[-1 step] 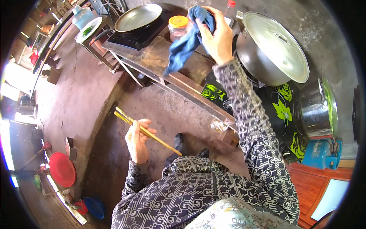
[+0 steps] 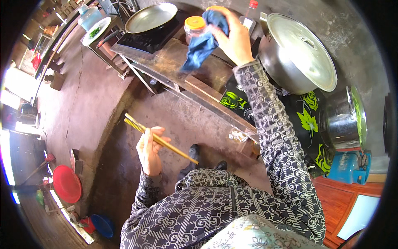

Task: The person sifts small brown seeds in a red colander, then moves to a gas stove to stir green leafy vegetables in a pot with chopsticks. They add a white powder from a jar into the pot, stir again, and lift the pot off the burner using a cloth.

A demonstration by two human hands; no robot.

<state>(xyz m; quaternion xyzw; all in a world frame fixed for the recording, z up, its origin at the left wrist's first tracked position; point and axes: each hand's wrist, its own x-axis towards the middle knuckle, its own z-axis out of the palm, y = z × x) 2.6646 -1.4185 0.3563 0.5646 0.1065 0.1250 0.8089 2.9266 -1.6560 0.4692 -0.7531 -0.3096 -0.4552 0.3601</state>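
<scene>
My left hand (image 2: 150,153) is closed around a pair of yellowish chopsticks (image 2: 174,149), held out over the floor in front of my body. Their ridged ends point up and to the left. Out over the worktable, my right hand (image 2: 234,40) grips a crumpled blue cloth (image 2: 199,52), whose loose end hangs to the left. Beside the cloth stands a clear jar (image 2: 193,29) with an orange lid. Another orange lid (image 2: 219,9) shows partly behind my right hand. Just past the fingers is a red-capped bottle (image 2: 250,15).
On the worktable (image 2: 168,58), a frying pan (image 2: 151,18) sits on a black cooktop (image 2: 143,41). Right of my arm, a big lidded pot (image 2: 286,62) stands on a green-patterned stove (image 2: 306,118). A steel pot (image 2: 342,124) and blue gas cylinder (image 2: 346,167) are farther right.
My right hand has shifted slightly, and the cloth's hanging end has swung up. More of the red-capped bottle shows. The chopsticks have moved up a little.
</scene>
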